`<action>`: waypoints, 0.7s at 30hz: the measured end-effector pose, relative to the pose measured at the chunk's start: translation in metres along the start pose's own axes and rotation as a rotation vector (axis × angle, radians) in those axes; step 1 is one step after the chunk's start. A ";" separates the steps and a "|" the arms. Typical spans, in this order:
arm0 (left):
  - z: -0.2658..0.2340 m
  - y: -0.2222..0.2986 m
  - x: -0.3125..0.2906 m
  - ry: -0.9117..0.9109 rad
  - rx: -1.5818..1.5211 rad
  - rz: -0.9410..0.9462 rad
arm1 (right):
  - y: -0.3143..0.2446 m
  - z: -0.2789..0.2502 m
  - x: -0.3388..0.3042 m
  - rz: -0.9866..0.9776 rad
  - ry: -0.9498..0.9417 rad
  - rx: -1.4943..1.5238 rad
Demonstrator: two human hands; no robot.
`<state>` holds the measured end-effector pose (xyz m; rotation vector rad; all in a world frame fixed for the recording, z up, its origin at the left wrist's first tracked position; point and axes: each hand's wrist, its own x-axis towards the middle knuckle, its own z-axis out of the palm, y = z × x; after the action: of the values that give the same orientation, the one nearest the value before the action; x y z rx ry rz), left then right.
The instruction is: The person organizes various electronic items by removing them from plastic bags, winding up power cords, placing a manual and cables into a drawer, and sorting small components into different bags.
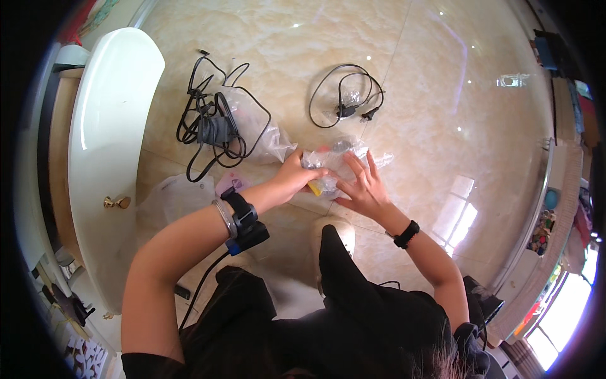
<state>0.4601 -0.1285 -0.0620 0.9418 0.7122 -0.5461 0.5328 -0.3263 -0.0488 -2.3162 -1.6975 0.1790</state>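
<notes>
The clear plastic bag (341,165) is just above the floor (442,170) or resting on it; which, I cannot tell. The left hand (295,175) pinches the bag's left side, thumb on top. The right hand (366,186) has its fingers spread, tips touching the bag's right part. Beyond the bag lies a looped black cord (346,111); left of it, a tangled cord with a power adapter (214,130); farther left, a white door (117,145).

2 arms (170,256) observed, forearms (435,259) converging in front; left elbow (146,268) bent, left hand (293,179) curled, its thumb (315,172) extended rightward; right hand (366,189) palm down, fingers (373,168) spread apart
</notes>
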 end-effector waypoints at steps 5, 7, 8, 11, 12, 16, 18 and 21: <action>0.003 0.013 -0.012 -0.076 -0.111 -0.046 | 0.012 0.019 0.000 -0.033 0.148 -0.084; 0.002 0.019 -0.015 -0.112 -0.133 -0.062 | 0.012 0.014 0.005 -0.020 0.186 -0.092; 0.001 0.022 -0.017 -0.128 -0.137 -0.065 | 0.011 0.010 0.008 -0.014 0.205 -0.096; -0.002 0.027 -0.021 -0.138 -0.157 -0.069 | 0.011 -0.003 0.016 -0.069 0.210 -0.073; -0.002 0.029 -0.023 -0.136 -0.167 -0.070 | 0.010 -0.010 0.018 -0.069 0.207 -0.096; 0.001 0.045 -0.040 -0.223 -0.257 -0.034 | 0.012 -0.032 0.018 -0.047 0.259 -0.110; 0.009 0.056 -0.051 -0.266 -0.362 -0.020 | 0.012 -0.041 0.017 -0.018 0.319 -0.093; 0.017 0.073 -0.057 -0.285 -0.114 0.110 | 0.011 -0.059 0.020 0.014 0.369 -0.170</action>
<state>0.4790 -0.1007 0.0264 0.7727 0.4273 -0.5237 0.5636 -0.3188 0.0054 -2.2980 -1.5595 -0.3819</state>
